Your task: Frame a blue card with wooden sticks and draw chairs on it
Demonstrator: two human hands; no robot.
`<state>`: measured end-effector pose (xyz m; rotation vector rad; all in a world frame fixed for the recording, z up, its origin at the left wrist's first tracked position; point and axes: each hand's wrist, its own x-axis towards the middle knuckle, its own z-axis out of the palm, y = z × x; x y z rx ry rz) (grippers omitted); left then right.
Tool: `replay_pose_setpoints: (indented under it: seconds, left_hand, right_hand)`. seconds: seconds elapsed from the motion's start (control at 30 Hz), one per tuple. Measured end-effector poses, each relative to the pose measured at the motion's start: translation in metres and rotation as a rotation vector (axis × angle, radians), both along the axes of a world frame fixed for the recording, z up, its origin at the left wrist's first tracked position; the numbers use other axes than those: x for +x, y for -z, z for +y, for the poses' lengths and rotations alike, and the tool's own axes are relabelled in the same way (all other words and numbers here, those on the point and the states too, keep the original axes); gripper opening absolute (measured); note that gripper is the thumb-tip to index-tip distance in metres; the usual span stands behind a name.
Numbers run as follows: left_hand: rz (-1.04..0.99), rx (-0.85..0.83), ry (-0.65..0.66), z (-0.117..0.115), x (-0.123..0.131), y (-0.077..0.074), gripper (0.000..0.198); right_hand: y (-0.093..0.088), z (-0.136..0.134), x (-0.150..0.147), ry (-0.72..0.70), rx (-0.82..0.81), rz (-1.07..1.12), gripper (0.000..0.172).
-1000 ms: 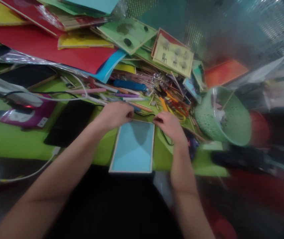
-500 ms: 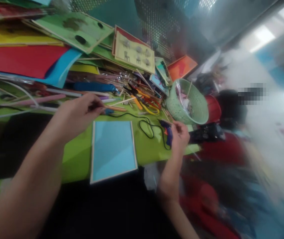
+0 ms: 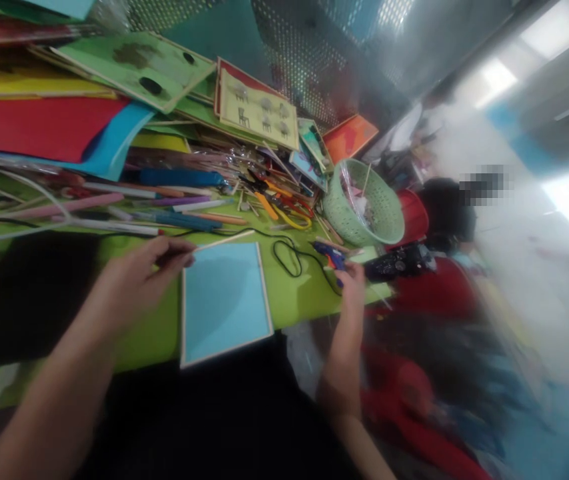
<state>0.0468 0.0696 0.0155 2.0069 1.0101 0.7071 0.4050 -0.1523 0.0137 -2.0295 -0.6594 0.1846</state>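
Observation:
My left hand [image 3: 157, 270] is closed in a pinch on one end of a thin wooden stick [image 3: 229, 239]. The stick reaches right along the far edge of a light blue board [image 3: 227, 300], which has pale wooden strips on its left, right and near edges. Whether the stick touches the board I cannot tell. Over at the right, my right hand [image 3: 352, 280] has its fingers closed around the handle of a blue glue gun [image 3: 332, 255] with an orange trigger. The gun's black cord [image 3: 287, 267] loops across the green tabletop [image 3: 299, 300].
Pens, a blue tube [image 3: 182, 177] and orange-handled pliers [image 3: 269, 200] lie beyond the board. A pale green basket [image 3: 364, 230] and a red container [image 3: 414, 217] stand at the right. Coloured boards [image 3: 257, 110] are stacked at the back. Another person [image 3: 447, 213] sits at far right.
My left hand has come nearer and slightly left, bringing the stick from over the pens to the board's far edge. My right hand has shifted down the glue gun, uncovering more of it.

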Motion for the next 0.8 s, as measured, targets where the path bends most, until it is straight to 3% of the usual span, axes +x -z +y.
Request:
replay_pose_setpoints:
  seconds: [0.13, 0.33, 0.5, 0.67, 0.8]
  left_hand:
    - [0.035, 0.053, 0.006, -0.022, -0.019, 0.020, 0.034]
    - [0.053, 0.030, 0.160, -0.030, -0.028, 0.018, 0.025]
    - [0.008, 0.064, 0.209, -0.033, -0.025, 0.024, 0.029]
    - [0.006, 0.091, 0.198, -0.044, -0.026, 0.028, 0.030]
    - [0.043, 0.110, 0.222, -0.047, -0.027, 0.026, 0.030]
  right_hand:
    - [-0.011, -0.004, -0.011, 0.079, 0.171, 0.098, 0.046]
    - [-0.033, 0.002, -0.044, -0.217, 0.276, 0.590, 0.034]
    - [-0.044, 0.016, -0.064, -0.296, 0.331, 0.588, 0.032]
    - [-0.053, 0.030, -0.073, -0.372, 0.274, 0.695, 0.046]
    - [-0.057, 0.048, -0.086, -0.463, 0.195, 0.670, 0.043]
